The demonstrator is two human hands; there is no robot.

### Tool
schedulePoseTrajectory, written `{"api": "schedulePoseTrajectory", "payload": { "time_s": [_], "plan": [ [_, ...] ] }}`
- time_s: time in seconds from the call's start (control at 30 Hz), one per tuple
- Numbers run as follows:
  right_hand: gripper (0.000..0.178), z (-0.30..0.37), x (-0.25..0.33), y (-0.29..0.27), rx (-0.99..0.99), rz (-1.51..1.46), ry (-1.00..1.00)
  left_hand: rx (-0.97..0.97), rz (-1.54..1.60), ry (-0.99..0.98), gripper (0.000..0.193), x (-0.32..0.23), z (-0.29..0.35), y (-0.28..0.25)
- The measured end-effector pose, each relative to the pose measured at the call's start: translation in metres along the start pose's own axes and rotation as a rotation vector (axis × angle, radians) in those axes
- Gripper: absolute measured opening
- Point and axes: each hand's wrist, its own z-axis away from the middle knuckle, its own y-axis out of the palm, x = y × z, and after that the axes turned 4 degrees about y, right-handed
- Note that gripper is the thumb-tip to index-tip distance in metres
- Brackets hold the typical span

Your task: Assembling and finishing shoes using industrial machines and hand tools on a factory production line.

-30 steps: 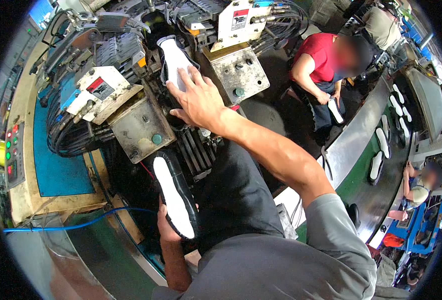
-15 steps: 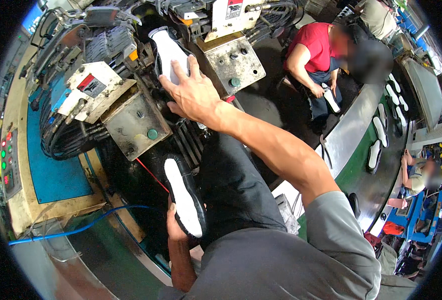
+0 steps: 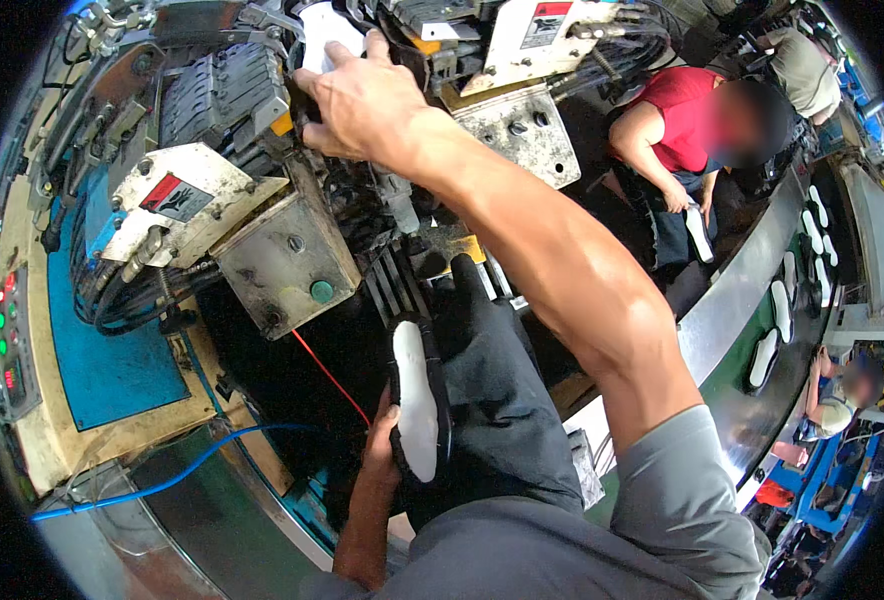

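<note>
My left hand [image 3: 386, 438], low in the middle by my thigh, is closed around the side of a black shoe upper [image 3: 418, 405] with its white sole side facing up. My right arm reaches across to the machine at the top. There my right hand [image 3: 367, 105] is on a second shoe upper [image 3: 324, 32], also white-bottomed with a dark edge, its fingers spread over the white face and its thumb at the side. This upper sits between the machine's two halves; the part under my palm is hidden.
Metal control boxes [image 3: 287, 262] with green buttons flank the machine's opening. A blue hose [image 3: 177, 470] and red cable [image 3: 330, 373] run at left. To the right, a co-worker in red [image 3: 672, 115] holds a shoe; several shoes [image 3: 763, 358] lie on the conveyor [image 3: 712, 305].
My right hand has moved up and farther into the machine along with the shoe upper under it. The upper in my left hand has shifted right and stands more upright. The view has turned slightly.
</note>
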Motion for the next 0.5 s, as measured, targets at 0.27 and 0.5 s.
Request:
{"api": "schedulePoseTrajectory", "payload": {
  "time_s": [0.27, 0.5],
  "plan": [
    [0.066, -0.007, 0.015, -0.012, -0.021, 0.030, 0.027, 0.066, -0.021, -0.041, 0.093, 0.008, -0.025, 0.000],
    [0.075, -0.017, 0.017, -0.007, 0.001, 0.054, 0.048, -0.005, -0.025, -0.023, 0.088, 0.009, -0.025, -0.007]
  ]
}}
